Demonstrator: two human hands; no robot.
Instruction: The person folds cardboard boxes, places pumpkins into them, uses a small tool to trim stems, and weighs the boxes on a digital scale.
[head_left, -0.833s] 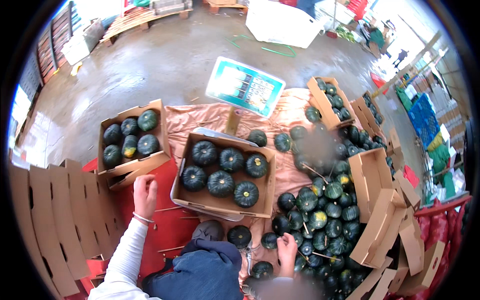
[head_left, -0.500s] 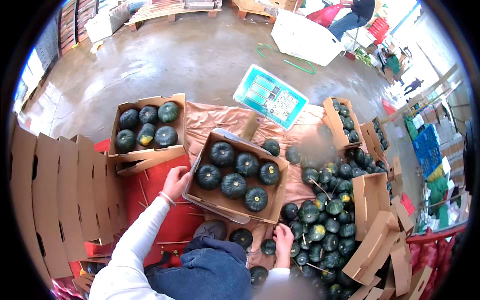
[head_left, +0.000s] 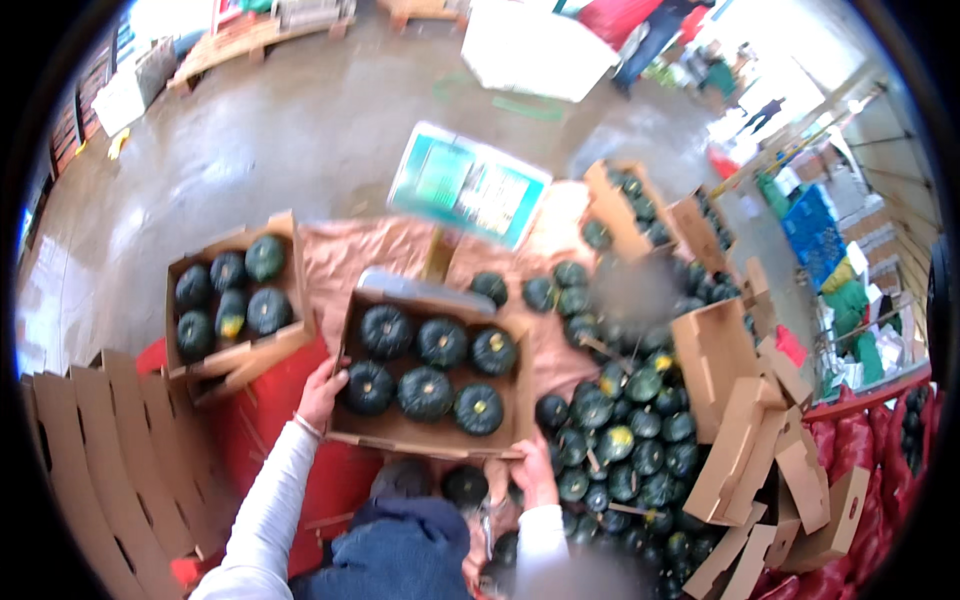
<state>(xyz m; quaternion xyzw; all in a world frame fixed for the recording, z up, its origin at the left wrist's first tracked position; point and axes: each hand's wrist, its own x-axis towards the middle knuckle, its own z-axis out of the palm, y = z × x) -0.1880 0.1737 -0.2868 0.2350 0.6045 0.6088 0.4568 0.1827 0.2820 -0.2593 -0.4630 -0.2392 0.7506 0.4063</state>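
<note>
A cardboard box [head_left: 436,440] holding several round dark-green squashes [head_left: 424,393] is between my hands, a little tilted. My left hand [head_left: 320,392] grips its left end with the fingers curled over the wall. At the front right corner, my right hand [head_left: 536,470] has its fingers closed on the edge. Behind the box, the metal platform of a scale [head_left: 425,291] shows partly; whether the box still touches it is hidden. The scale's blue-and-white display panel [head_left: 470,185] stands above on a post.
A filled squash box [head_left: 270,345] sits left, above a red cloth [head_left: 235,430]. Stacked flattish cartons [head_left: 110,450] line the left side. On the right lie a heap of squashes [head_left: 620,440] and empty cartons [head_left: 735,450]. A white tub [head_left: 540,50] and a person stand farther back.
The box has moved toward me, baring more of the scale platform's far side. My right hand has come up to hold the front right corner. The whole view has shifted.
</note>
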